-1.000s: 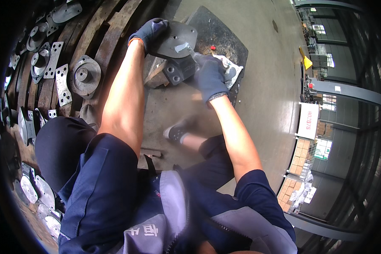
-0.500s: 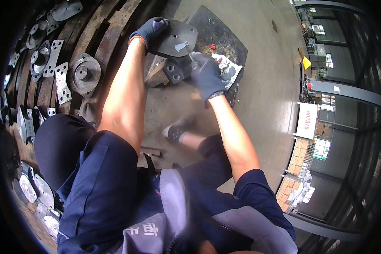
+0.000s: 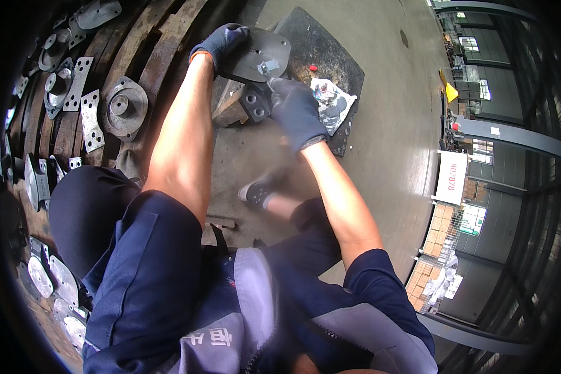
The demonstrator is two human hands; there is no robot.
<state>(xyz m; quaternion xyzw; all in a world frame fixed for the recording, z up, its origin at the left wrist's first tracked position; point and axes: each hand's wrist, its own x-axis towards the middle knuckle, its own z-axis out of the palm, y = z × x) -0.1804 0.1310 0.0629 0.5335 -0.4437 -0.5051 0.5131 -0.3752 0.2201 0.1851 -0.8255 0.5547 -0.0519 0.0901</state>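
Observation:
My left hand [image 3: 223, 45], in a dark blue knit glove, is closed on the left edge of a grey, rounded metal plate [image 3: 246, 61] with small holes. The plate is tilted above a dark metal block [image 3: 255, 105] with round holes and a piece of wood [image 3: 232, 111]. My right hand [image 3: 296, 107], gloved too, is closed by the plate's lower right edge. A small thin tool, perhaps a scraper [image 3: 268, 78], sticks out from its fingers toward the plate's face. Beside its tip lies a pale grey patch [image 3: 268, 66] on the plate.
A dark board [image 3: 330, 50] under the work carries a crumpled white plastic bag [image 3: 334, 106] and a small red piece [image 3: 313, 68]. On the left, a wooden pallet [image 3: 140, 37] holds flanged metal parts [image 3: 126, 109] and drilled strips [image 3: 92, 121]. Cartons [image 3: 441, 221] stand far right.
My right hand has shifted slightly left along the plate's lower edge. The pale patch on the plate looks differently shaped. My left hand and the plate have stayed in place.

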